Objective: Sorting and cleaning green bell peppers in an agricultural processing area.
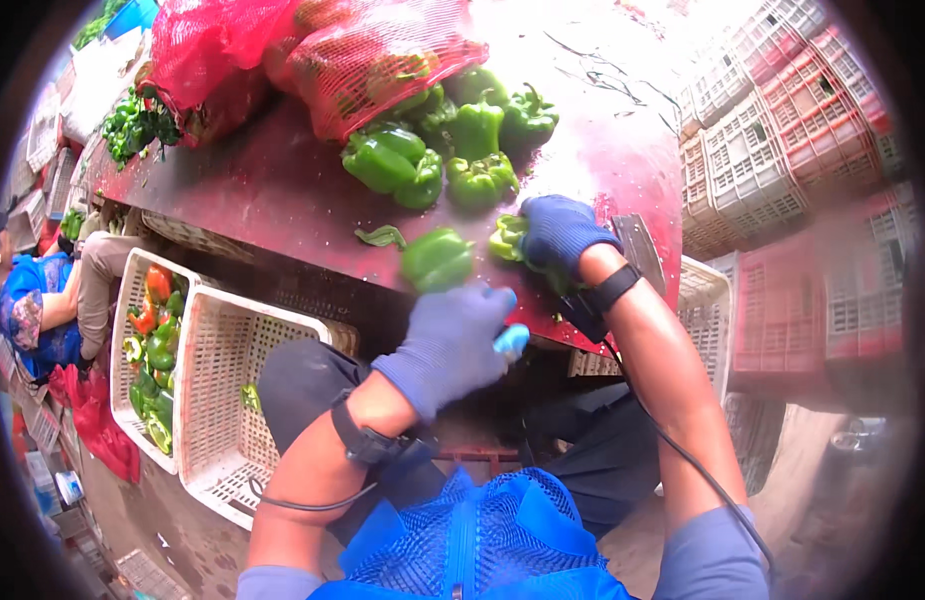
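One pale green pepper (506,238) is in your right hand (562,232), fingers wrapped on it, fruit poking out left, near the near edge of the tabletop (282,200). Your left hand (452,340) is closer to a second pepper, darker green (437,260): just beyond the knuckles, long axis roughly left-right, close to that edge. Left fingers look released, thumb apart, but blurred; can't tell whether they touch it. Pepper pile (474,128) blocks far side; grey slab (637,245) crowds right. Room runs left along the edge; white crate (222,370) sits lower, near left.
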A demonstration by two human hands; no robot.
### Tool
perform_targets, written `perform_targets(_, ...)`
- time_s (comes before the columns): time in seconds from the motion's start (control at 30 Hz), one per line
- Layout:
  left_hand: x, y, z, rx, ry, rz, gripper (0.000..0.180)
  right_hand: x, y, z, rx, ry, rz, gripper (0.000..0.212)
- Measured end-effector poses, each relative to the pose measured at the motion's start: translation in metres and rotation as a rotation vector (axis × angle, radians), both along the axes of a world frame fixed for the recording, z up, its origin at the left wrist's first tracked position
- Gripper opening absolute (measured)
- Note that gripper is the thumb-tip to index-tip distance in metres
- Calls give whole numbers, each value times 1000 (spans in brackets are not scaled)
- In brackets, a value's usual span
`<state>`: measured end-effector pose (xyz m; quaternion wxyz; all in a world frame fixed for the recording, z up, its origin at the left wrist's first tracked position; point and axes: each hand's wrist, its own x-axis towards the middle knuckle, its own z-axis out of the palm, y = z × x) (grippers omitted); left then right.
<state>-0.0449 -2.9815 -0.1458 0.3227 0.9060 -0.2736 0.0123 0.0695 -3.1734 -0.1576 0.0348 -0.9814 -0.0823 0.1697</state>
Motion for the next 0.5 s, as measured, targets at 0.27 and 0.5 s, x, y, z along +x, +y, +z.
perform_targets(0.27,-2,1,-4,367,63,-159,30,8,-8,3,172,-116,-28,33)
perform_targets(0.5,-10,-20,-16,434,201,-334,20,6,48,55,662,-113,-3,31)
